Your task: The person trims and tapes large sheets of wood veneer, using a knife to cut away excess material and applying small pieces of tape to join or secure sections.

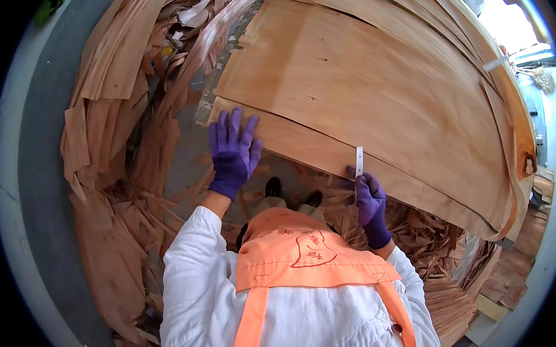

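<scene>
A stack of thin wood veneer sheets [373, 76] lies in front of me, with a split or overlapping edge running along its near side. My left hand [232, 157], in a purple glove, rests with its fingers stretched out on the left end of the narrow near veneer strip [288, 128]. At that strip's front edge, my right hand [370, 200], gloved alike, pinches a short, narrow white strip [359, 160] with small dark marks. This white piece stands up from the fingers over the veneer; its lower end is hidden in the glove.
Long veneer scraps [112, 131] are heaped along the left. More torn offcuts [421, 248] fill the floor under the stack's front edge at right. My shoes [273, 187] stand between the heaps. A grey wall [39, 184] borders the far left.
</scene>
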